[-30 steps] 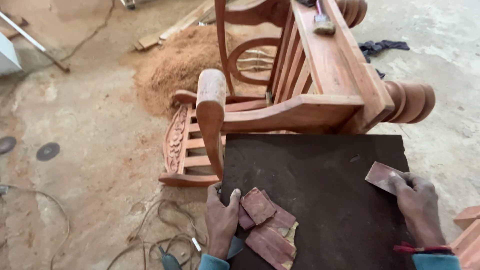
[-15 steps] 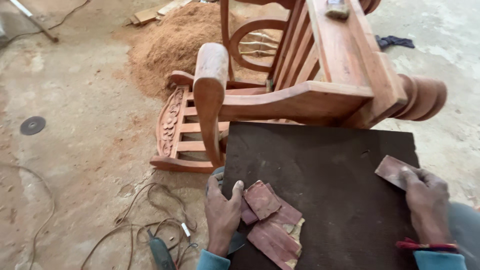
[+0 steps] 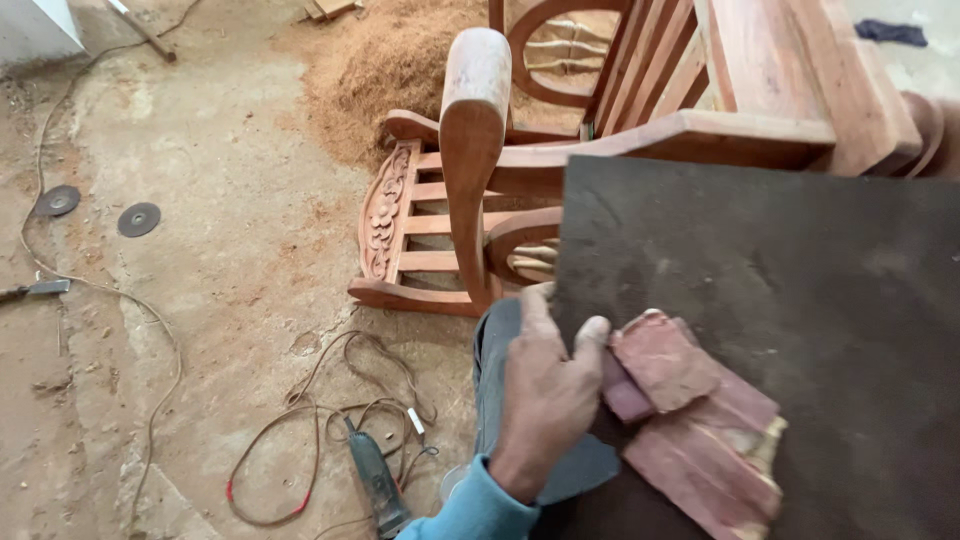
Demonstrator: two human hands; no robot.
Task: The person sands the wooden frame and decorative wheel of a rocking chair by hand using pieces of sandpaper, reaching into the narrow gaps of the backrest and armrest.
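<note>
While the left hand (image 3: 545, 395) rests at the near left edge of the dark sheet (image 3: 760, 300), its thumb and fingers (image 3: 590, 335) curl over that edge and press down on the nearest of the worn reddish sandpaper pieces (image 3: 690, 410). The grip looks like a loose pinch: fingers together on top, the sheet's edge and the paper's corner caught beneath them. A blue sleeve (image 3: 475, 510) covers the wrist.

The sandpaper pieces lie just to the right of those fingers, touching them, in an overlapping stack of about 3. Their long axis runs on a slant, from the upper left by the fingertips down to the lower right, where the frayed end of the lowest piece lies on the sheet. So the pile stretches away from the left hand, across the sheet and toward the person's right.

No right hand shows in the head view, so I cannot tell how its fingers stand or what it touches. Of the 2 hands, only the left is seen to be at the pile.

Beyond the sheet stands a reddish wooden rocking chair (image 3: 480, 130), its carved end (image 3: 385, 210) on the dusty floor (image 3: 220, 180). A heap of sawdust (image 3: 390, 60) lies behind it, and a power tool (image 3: 375, 485) with tangled cable (image 3: 330, 420) lies to the left of the hand, well apart from 2 round discs (image 3: 138, 219).
</note>
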